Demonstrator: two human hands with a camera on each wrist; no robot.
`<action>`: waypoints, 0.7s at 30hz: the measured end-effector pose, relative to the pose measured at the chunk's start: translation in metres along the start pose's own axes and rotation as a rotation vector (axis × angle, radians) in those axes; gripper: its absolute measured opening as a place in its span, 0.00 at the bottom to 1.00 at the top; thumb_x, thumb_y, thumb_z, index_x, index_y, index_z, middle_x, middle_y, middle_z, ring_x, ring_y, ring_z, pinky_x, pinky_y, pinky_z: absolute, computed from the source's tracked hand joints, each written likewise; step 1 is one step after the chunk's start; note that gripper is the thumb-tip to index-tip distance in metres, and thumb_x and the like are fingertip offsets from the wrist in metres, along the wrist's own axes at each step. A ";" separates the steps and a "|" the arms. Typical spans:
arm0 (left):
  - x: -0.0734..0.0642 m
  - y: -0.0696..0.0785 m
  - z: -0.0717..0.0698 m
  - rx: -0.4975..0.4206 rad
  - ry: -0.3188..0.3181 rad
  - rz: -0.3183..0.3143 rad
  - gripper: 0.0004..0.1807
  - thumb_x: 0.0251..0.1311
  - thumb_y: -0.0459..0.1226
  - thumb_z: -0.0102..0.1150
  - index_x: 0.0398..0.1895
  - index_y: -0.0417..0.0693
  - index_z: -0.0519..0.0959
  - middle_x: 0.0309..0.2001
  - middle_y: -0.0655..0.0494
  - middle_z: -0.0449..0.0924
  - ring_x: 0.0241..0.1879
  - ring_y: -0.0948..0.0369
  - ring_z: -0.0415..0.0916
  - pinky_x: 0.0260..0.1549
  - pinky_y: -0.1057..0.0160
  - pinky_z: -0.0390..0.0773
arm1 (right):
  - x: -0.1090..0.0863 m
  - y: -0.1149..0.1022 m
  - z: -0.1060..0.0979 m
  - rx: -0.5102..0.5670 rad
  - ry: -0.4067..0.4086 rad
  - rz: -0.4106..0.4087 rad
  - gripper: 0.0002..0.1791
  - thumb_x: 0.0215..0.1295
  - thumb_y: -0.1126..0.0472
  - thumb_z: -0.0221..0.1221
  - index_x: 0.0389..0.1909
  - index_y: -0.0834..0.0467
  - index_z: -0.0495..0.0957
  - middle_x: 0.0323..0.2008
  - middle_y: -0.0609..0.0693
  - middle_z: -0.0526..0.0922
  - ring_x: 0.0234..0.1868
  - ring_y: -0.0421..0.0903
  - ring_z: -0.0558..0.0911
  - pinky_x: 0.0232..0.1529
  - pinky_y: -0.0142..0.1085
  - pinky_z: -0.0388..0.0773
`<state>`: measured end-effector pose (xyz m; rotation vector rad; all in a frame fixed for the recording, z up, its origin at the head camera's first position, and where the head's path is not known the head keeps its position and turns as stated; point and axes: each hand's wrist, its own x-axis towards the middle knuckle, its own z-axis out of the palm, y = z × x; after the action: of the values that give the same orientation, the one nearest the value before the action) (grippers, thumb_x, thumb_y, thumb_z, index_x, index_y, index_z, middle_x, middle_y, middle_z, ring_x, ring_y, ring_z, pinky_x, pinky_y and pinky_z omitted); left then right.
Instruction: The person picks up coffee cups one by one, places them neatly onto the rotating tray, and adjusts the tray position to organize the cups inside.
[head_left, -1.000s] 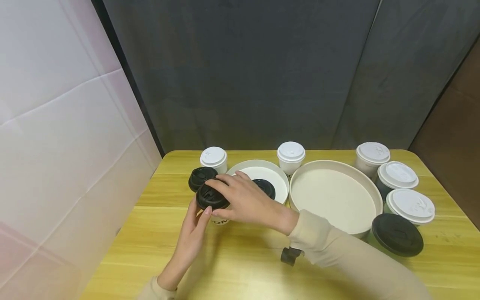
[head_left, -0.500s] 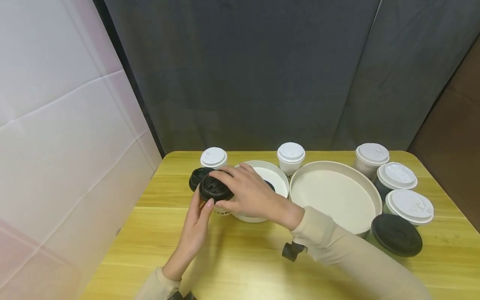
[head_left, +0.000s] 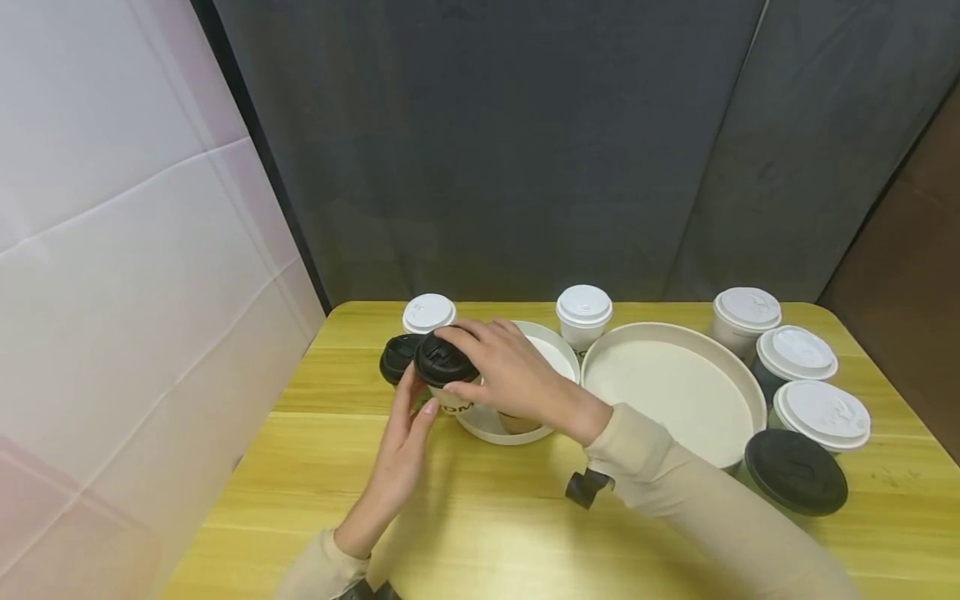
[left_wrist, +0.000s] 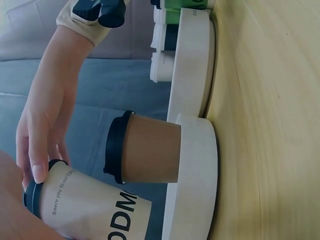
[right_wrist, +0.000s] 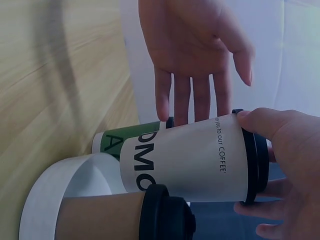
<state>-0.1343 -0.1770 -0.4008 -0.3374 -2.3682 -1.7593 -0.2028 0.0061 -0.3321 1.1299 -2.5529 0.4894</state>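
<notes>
A cream paper cup (head_left: 453, 402) with black lettering and a black lid hangs slightly tilted over the edge of the round white tray (head_left: 487, 432). My right hand (head_left: 517, 375) grips it from above, thumb and fingers around the lid's rim. My left hand (head_left: 401, 454) is at the cup's near left side, its fingers extended, as the right wrist view shows; whether they touch the cup I cannot tell. A brown cup (left_wrist: 152, 152) with a black lid stands in the white tray, mostly hidden by my right hand in the head view.
A green cup (right_wrist: 114, 142) with a black lid stands left of the tray. White-lidded cups stand behind, one at the left (head_left: 429, 313) and one mid-table (head_left: 583, 308). A larger cream tray (head_left: 671, 392) lies right, with several lidded cups along its right side.
My right hand has carried the cream cup rightward and slightly away from me, to over the white tray's edge. The left hand has moved along with it.
</notes>
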 end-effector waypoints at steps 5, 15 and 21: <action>0.000 -0.003 0.003 0.008 -0.018 -0.002 0.34 0.77 0.40 0.39 0.81 0.54 0.40 0.78 0.43 0.49 0.76 0.43 0.51 0.69 0.35 0.60 | 0.001 0.005 0.002 0.007 -0.004 0.004 0.37 0.64 0.43 0.63 0.71 0.51 0.65 0.66 0.54 0.74 0.64 0.52 0.77 0.68 0.50 0.69; 0.005 -0.009 0.009 0.015 -0.045 0.011 0.35 0.78 0.40 0.39 0.81 0.56 0.37 0.80 0.45 0.43 0.77 0.43 0.49 0.69 0.35 0.61 | 0.005 0.014 0.007 0.008 -0.038 0.021 0.37 0.66 0.44 0.61 0.72 0.52 0.63 0.68 0.56 0.72 0.66 0.53 0.75 0.69 0.52 0.68; 0.008 -0.012 0.012 0.005 -0.050 0.008 0.36 0.77 0.40 0.40 0.81 0.57 0.36 0.81 0.47 0.40 0.78 0.43 0.47 0.70 0.34 0.59 | 0.005 0.016 0.009 0.014 -0.055 0.040 0.38 0.66 0.43 0.61 0.73 0.52 0.61 0.68 0.55 0.71 0.67 0.53 0.74 0.69 0.51 0.68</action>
<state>-0.1451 -0.1679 -0.4132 -0.3936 -2.4019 -1.7611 -0.2196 0.0093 -0.3408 1.1132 -2.6278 0.4927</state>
